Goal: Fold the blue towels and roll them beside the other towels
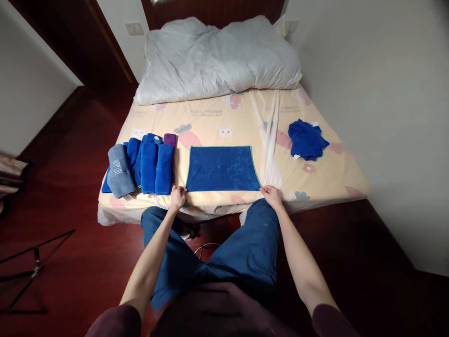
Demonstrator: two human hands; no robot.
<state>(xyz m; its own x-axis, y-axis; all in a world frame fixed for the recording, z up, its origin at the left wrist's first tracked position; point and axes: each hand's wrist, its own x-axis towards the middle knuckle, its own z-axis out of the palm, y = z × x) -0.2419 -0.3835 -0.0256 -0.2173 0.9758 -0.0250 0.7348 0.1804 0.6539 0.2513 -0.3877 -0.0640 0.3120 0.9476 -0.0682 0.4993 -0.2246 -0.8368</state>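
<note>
Hands point(224, 196) pinch towel point(222, 168); folded towels point(142, 166) left

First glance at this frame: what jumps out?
A flat blue rectangular towel spread at the bed's near edge, with the left hand and right hand at its two near corners. Left of it, a row of folded blue, grey and purple towels; right, a crumpled blue cloth heap.
</note>
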